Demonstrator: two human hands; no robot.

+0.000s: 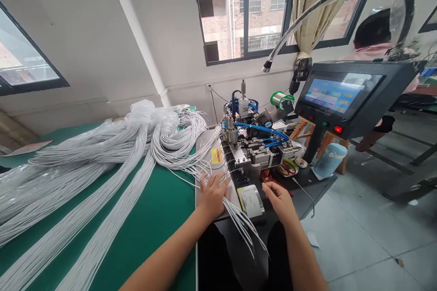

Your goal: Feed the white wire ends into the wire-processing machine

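Note:
My left hand (213, 196) lies over a bundle of thin white cables (241, 223) at the table's edge, its fingers curled around them. The loose cable ends hang past the hand toward my lap. To the right, my right hand (278, 198) is closed in a pinch in front of the machine. Whatever its fingertips hold, if anything, is too small to make out. Between the hands sits a small white block with a yellow side (251, 201). Just beyond is a bench machine (252, 152) with metal cylinders and blue air tubes.
Long white cable bundles (112, 145), partly in clear plastic, cover much of the green table (164, 209). A touchscreen control box (331, 93) stands right, under a gooseneck lamp (268, 64). Behind the machine is a wire spool (282, 100). Another person (372, 43) sits far right.

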